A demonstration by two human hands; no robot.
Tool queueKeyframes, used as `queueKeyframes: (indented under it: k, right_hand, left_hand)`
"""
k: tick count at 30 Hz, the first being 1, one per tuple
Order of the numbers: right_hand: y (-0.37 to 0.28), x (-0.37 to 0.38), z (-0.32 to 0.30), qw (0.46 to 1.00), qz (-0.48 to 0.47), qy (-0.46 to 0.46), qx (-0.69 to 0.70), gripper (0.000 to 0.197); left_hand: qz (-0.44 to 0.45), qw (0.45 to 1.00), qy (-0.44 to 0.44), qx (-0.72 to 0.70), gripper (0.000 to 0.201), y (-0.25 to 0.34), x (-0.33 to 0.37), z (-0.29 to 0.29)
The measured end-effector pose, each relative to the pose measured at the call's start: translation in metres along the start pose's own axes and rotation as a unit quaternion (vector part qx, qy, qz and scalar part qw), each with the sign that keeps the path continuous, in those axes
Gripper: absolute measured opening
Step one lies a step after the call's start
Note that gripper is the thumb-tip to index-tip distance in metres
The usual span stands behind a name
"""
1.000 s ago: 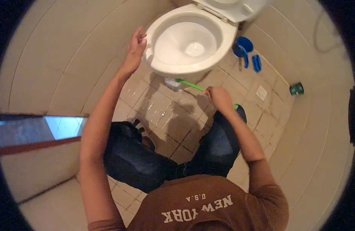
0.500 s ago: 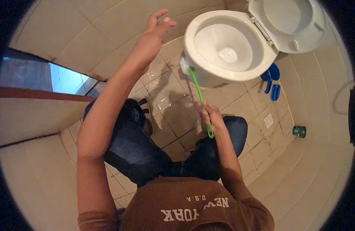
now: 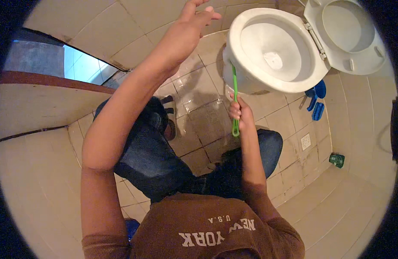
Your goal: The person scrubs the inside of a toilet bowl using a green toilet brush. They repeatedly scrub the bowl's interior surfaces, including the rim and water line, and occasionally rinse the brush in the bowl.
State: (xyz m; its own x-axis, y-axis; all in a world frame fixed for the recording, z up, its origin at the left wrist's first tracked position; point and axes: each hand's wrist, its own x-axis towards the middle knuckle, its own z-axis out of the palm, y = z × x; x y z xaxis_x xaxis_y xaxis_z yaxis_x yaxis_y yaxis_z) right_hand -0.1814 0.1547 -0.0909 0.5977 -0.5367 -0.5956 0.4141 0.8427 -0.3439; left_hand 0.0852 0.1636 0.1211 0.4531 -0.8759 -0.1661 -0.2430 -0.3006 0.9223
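Observation:
My right hand is wrapped round the green handle of a toilet brush. The handle points away from me, and the brush's head is hidden under the overhanging rim of the white toilet, against its outer side. Raised to the left of the bowl, my left hand holds nothing, its fingers apart and partly bent near the wall. The toilet's seat and lid are lifted back to the right, leaving the bowl uncovered.
A blue dipper and a small blue scrub brush lie right of the toilet. Farther right are a square floor drain and a green packet by the wall. Floor tiles look wet. A low partition stands left.
The brush's white head, seen earlier at the bowl's outer side, is now out of sight under the rim. My right hand has moved farther forward with the handle. The whole view has shifted slightly.

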Motion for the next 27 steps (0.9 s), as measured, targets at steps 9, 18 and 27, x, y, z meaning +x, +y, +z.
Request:
queueKeyframes:
  k: [9, 18, 27]
  right_hand:
    - [-0.003, -0.025, -0.042, 0.981, 0.036, 0.078, -0.173, 0.032]
    - [0.001, -0.006, -0.008, 0.957, -0.044, 0.098, -0.27, 0.032]
    - [0.023, 0.014, -0.085, 0.974, 0.096, 0.133, -0.154, 0.029]
  left_hand:
    - [0.093, 0.995, -0.028, 0.038, 0.044, 0.012, 0.003, 0.0]
    - [0.118, 0.991, -0.047, -0.033, 0.046, 0.027, 0.002, -0.005]
    - [0.131, 0.986, -0.073, -0.068, 0.048, 0.038, 0.009, 0.003]
